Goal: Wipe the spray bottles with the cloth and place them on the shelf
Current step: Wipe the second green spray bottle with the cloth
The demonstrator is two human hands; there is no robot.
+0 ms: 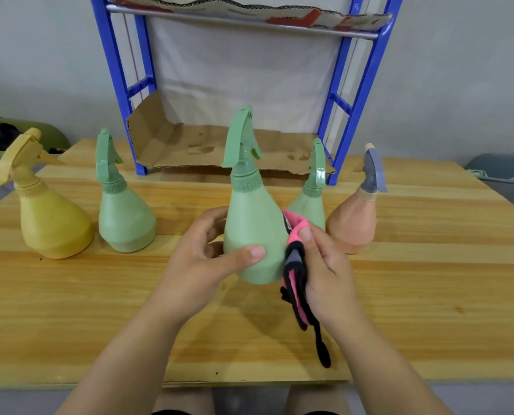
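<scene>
My left hand (pixel 198 259) grips a green spray bottle (pixel 251 220) by its lower body, holding it upright just above the wooden table (pixel 100 310). My right hand (pixel 324 265) presses a pink and black cloth (pixel 294 265) against the bottle's right side. Behind stand a yellow bottle (pixel 49 217), a second green bottle (pixel 124 214), a third green bottle (pixel 311 199) partly hidden by the held one, and a peach bottle with a grey trigger (pixel 354 217). The blue shelf (pixel 124 94) rises at the back, its lower level lined with cardboard (pixel 207 148).
The shelf's upper level (pixel 243 22) also carries cardboard. A green object (pixel 16 130) lies at the far left beyond the table, and a grey-blue one (pixel 504 172) at the far right. The table's front edge is near my knees.
</scene>
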